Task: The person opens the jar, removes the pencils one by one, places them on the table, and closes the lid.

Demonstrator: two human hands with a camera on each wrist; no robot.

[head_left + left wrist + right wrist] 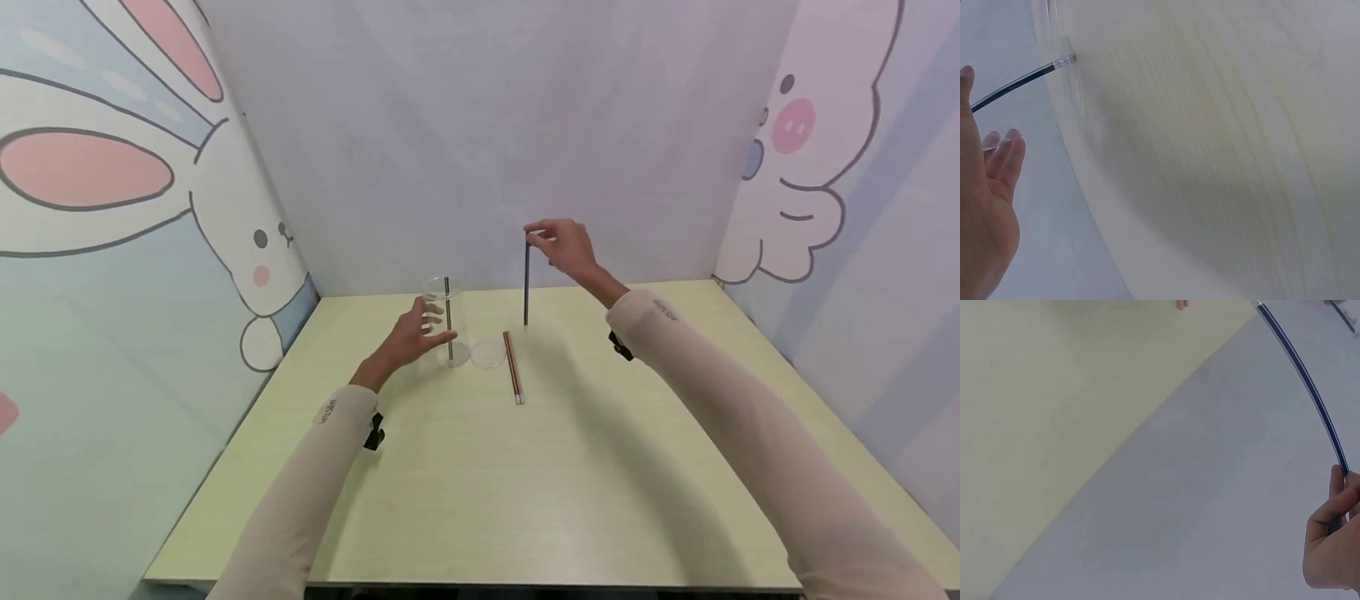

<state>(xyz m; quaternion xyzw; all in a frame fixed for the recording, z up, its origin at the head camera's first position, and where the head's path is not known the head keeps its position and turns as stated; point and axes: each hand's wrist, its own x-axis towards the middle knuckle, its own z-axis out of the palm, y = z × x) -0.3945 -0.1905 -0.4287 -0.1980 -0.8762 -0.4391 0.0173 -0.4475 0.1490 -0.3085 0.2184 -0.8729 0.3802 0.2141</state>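
Note:
My left hand (pixel 408 335) curves its fingers and thumb around a clear cylindrical container (pixel 459 329) standing on the table. Inside it a dark pencil (pixel 448 317) stands nearly upright, its silvery end at the bottom in the left wrist view. Up in the air to the right, my right hand (pixel 567 247) pinches the top of a dark blue striped pencil (pixel 1310 384), which hangs vertically with its pale end down. Two reddish-brown pencils (pixel 513 367) lie side by side on the table, pale ends toward me.
A clear round disc, perhaps a lid (pixel 488 354), lies flat between the container and the reddish-brown pencils. The pale wooden table (pixel 480 500) meets a grey back wall (pixel 480 150). Side walls carry cartoon animals.

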